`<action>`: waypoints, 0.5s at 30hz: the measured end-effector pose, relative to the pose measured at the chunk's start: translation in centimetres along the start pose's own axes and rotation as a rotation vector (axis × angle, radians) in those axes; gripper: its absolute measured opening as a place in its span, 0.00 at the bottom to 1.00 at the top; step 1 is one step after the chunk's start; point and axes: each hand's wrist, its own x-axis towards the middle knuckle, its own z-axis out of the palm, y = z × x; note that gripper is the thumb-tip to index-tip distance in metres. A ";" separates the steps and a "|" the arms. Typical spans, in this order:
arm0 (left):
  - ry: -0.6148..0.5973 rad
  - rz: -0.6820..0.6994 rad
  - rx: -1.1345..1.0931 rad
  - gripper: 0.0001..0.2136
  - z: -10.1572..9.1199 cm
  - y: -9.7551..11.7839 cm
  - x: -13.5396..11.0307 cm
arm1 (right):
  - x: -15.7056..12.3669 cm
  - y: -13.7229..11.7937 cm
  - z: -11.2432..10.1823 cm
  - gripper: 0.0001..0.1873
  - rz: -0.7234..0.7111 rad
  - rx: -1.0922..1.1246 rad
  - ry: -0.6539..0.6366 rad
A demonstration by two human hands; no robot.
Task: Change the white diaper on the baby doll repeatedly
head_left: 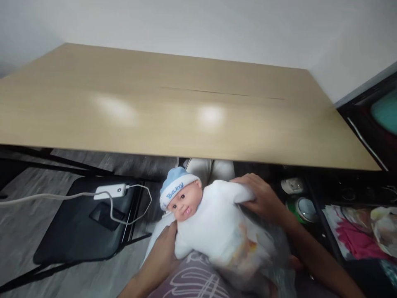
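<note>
A baby doll [214,219] lies across my lap, its head to the left and its face turned up. It wears a blue and white knit hat [176,186] lettered "Baby" and a white top. My left hand [166,244] is closed at the doll's shoulder by the near sleeve. Fingers of my right hand [259,194] wrap round the far sleeve. Its lower body blurs into a coloured print and what looks like clear plastic [273,256], so the legs cannot be made out well.
A wooden table [186,120] stretches ahead, its front edge just beyond the doll. On the left, a black folding chair [68,231] holds a white device [111,191] with a cable and a dark phone [107,215]. Cans [305,209] and pink cloth [356,242] sit at right.
</note>
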 end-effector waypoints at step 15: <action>0.236 0.345 0.115 0.23 -3.9 6.3 -5.7 | 0.0 1.0 7.7 0.19 0.022 0.313 -0.092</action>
